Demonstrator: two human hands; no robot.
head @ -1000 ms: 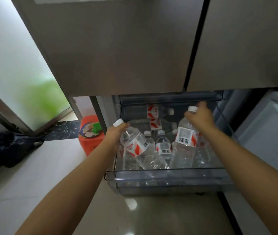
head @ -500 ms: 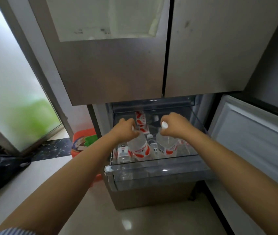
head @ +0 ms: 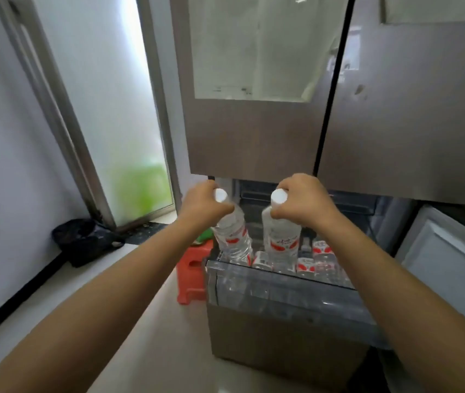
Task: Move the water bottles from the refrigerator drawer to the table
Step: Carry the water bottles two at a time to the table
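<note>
Left hand (head: 201, 204) and right hand (head: 300, 201) each grip a near-upright bottle neck, caps up, over the drawer (head: 282, 290).

Both bare forearms reach forward and slightly inward from the lower corners of the view, nearly straight at the elbows. The left hand (head: 200, 204) is knuckles-up, its fingers curled round the neck of what it holds. The right hand (head: 300, 200) sits level with it and near it, also knuckles-up, with fingers and thumb wrapped in the same grip.
</note>
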